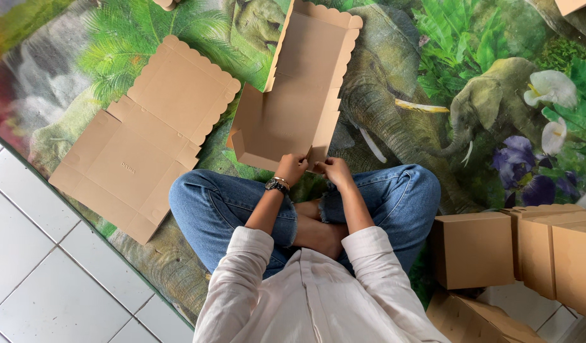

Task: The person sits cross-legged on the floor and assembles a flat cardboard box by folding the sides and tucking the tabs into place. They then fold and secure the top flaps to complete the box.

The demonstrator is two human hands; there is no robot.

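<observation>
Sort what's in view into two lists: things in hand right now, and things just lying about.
In hand:
half-folded cardboard box, near edge pinched by left hand and right hand

Lying about:
flat box blank on the jungle-print mat
finished boxes at the right

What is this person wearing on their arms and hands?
Both arms are covered by loose, pale pinkish-white sleeves, pushed up to about the elbow so the forearms are bare. The left hand has a dark wristwatch with a thin bracelet beside it at the wrist. The right hand is bare, with no gloves, and I can't make out any rings.
</observation>
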